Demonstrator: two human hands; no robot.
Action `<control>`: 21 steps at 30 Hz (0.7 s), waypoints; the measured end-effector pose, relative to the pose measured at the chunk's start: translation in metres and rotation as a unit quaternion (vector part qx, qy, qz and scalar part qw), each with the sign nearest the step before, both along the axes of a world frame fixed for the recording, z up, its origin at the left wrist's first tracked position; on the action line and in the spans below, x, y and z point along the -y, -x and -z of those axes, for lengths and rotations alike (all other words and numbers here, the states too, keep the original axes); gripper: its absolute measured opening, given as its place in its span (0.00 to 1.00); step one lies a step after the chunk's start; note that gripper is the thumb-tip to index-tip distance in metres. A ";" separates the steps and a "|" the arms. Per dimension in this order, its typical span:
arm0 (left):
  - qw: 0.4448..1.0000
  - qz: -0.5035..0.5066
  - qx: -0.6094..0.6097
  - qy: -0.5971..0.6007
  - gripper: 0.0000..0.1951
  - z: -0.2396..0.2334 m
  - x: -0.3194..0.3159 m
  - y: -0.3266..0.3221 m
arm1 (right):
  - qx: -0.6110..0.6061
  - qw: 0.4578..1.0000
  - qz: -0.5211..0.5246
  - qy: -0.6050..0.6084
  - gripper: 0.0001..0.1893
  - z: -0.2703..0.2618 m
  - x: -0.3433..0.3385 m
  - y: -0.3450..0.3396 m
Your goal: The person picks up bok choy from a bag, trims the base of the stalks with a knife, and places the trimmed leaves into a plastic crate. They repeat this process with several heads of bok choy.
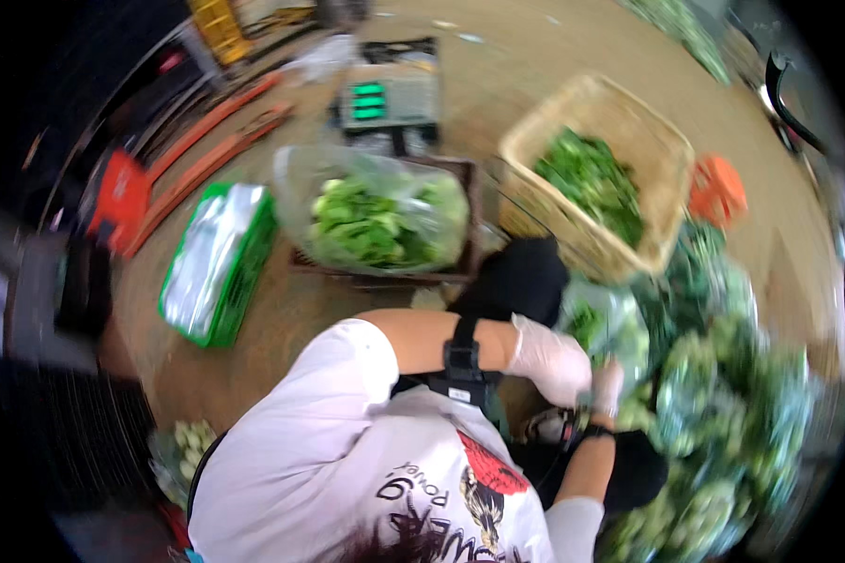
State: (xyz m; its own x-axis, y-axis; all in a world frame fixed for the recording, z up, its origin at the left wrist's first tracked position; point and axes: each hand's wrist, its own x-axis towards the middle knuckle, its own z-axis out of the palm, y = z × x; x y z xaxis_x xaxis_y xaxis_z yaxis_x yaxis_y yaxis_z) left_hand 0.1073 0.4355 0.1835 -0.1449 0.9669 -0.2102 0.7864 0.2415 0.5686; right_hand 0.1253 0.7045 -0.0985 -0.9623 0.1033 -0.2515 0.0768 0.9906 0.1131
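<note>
Both of my hands are over to the right, in thin whitish gloves, at the near end of a clear plastic bag of leafy greens (623, 327). My right hand (608, 386) is closed at the bag's gathered end. Close beside it, my left hand (553, 362) is bent inward, and its fingers are hidden and blurred. Several more bagged greens (704, 394) lie heaped on the floor to the right of my hands. Ahead stands a cream plastic crate (658, 151) with loose leafy greens (591, 179) in it.
A large open bag of greens (373, 218) rests on a brown crate (473, 211). Behind it is a scale with a green-lit display (368, 100). A green crate (243, 281) holds plastic bags (215, 260). A red pallet jack (123, 200) is at left, an orange basket (717, 190) at right.
</note>
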 end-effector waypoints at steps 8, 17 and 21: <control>0.978 -0.139 -0.012 0.157 0.17 0.181 -0.108 0.100 | -0.190 0.789 0.345 0.471 0.24 -0.215 -0.004 -0.009; 0.510 -0.313 0.794 -0.107 0.21 0.251 -0.167 0.093 | -0.131 0.712 0.404 0.559 0.28 -0.159 0.009 0.014; 0.583 -0.347 0.733 -0.058 0.21 0.249 -0.152 0.117 | -0.161 0.611 0.431 0.644 0.24 -0.156 0.008 0.025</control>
